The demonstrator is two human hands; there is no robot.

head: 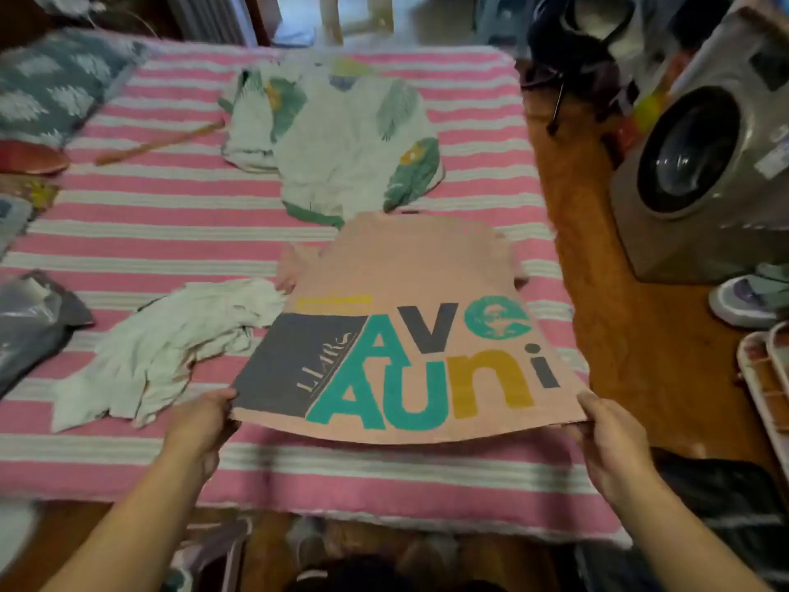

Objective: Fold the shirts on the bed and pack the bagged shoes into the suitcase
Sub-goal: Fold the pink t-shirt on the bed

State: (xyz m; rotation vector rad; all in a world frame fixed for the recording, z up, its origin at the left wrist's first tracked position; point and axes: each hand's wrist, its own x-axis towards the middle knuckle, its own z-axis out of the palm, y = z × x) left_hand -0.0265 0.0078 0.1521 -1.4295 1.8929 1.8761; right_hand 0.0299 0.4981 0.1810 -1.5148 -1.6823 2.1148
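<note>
A pink shirt (405, 267) with big teal, grey and mustard letters is stretched out over the pink-and-white striped bed (149, 232). My left hand (200, 420) pinches its near left corner. My right hand (610, 437) pinches its near right corner, and the near hem is lifted a little off the bed. Beyond it lies a white shirt with green leaf print (341, 138), loosely crumpled. A pale white-green garment (170, 348) lies bunched to the left of the pink shirt. A grey item in a clear plastic bag (30, 318) sits at the bed's left edge.
A grey patterned pillow (55, 83) lies at the far left corner, and a thin wooden stick (158, 143) rests on the bed. To the right stand a washing machine (704, 155), a shoe (747, 296) and a rack (764, 378) on the orange floor.
</note>
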